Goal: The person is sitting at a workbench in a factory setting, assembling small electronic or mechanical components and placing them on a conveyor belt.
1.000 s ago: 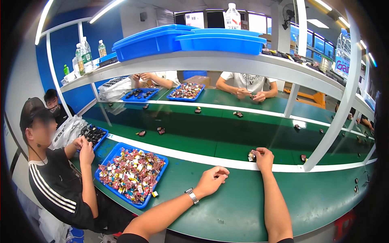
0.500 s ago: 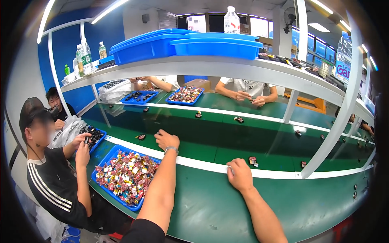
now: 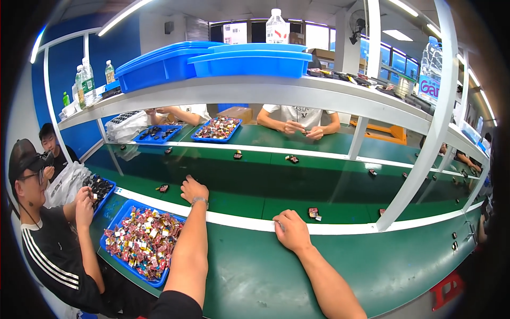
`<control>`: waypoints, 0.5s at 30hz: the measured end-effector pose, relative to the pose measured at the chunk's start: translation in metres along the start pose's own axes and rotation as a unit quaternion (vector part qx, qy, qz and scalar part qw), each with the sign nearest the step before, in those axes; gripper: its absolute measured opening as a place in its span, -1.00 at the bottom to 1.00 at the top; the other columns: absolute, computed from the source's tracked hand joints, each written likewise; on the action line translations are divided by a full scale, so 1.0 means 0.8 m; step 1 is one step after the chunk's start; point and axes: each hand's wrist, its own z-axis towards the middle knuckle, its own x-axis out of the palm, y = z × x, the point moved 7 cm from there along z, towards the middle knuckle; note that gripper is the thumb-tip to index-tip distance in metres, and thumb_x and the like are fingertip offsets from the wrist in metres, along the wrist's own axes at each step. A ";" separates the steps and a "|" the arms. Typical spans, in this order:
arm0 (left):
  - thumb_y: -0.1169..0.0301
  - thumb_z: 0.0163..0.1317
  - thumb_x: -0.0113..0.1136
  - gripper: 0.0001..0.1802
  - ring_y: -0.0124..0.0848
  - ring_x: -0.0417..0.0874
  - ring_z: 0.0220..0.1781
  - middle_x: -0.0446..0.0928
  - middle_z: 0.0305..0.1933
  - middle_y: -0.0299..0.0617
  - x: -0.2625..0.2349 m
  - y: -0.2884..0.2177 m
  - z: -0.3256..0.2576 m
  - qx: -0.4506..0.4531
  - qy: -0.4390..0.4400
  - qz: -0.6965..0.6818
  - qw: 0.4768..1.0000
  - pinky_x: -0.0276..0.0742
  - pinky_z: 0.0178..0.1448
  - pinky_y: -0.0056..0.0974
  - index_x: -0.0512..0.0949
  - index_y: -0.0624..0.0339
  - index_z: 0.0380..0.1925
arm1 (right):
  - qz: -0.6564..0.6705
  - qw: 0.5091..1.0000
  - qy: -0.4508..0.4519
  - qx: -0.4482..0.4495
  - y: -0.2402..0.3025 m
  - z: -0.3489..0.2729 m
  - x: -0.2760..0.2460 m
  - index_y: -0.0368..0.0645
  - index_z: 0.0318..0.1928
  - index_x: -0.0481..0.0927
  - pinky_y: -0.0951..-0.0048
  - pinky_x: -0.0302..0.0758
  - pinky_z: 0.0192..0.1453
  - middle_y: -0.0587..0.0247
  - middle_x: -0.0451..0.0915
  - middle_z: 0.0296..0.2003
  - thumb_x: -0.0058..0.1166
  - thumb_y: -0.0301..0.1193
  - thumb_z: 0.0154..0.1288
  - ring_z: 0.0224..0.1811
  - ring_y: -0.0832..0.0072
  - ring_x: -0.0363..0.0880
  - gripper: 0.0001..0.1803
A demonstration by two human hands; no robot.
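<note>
At the right end of the long white metal shelf (image 3: 239,94), a big clear plastic bottle (image 3: 431,58) has a label (image 3: 428,86) with large purple letters. Farther left, a clear plastic bottle with a white cap (image 3: 276,31) has red marks, too small to read. On the far side, a white cloth T-shirt (image 3: 301,114) has dark letters. At the left, a white plastic bag (image 3: 66,183) has blurry dark marks.

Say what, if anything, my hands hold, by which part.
That cannot be told: the left hand, over the green belt, and right hand, at the white strip, both hide their grasp.
</note>
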 end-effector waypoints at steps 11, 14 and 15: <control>0.64 0.14 0.28 -0.37 -0.35 0.64 0.16 0.62 0.08 -0.13 -0.110 -0.101 -0.261 0.348 0.474 -0.424 0.689 0.58 0.12 -0.26 0.37 0.23 0.25 | 0.083 0.994 -0.049 0.046 -0.008 -0.021 -0.051 -0.15 -0.13 0.65 0.27 0.52 0.08 0.12 0.56 -0.12 0.12 -0.63 0.19 -0.01 0.19 0.56 -0.77; 0.65 0.17 0.27 -0.25 -0.34 0.60 0.18 0.53 0.18 -0.06 -0.147 -0.087 -0.313 0.314 0.627 -0.445 0.557 0.56 0.21 -0.24 0.24 0.17 0.37 | 0.169 0.983 0.003 0.077 0.013 -0.031 -0.071 -0.16 -0.05 0.66 0.35 0.55 0.05 0.11 0.59 -0.06 0.14 -0.61 0.24 -0.03 0.25 0.62 -0.73; 0.65 0.17 0.28 -0.24 -0.34 0.59 0.17 0.51 0.18 -0.04 -0.151 -0.082 -0.320 0.310 0.640 -0.442 0.546 0.55 0.22 -0.24 0.23 0.17 0.39 | 0.167 0.983 0.010 0.082 0.022 -0.038 -0.077 -0.16 -0.05 0.66 0.35 0.55 0.05 0.11 0.59 -0.06 0.14 -0.61 0.24 -0.03 0.25 0.62 -0.73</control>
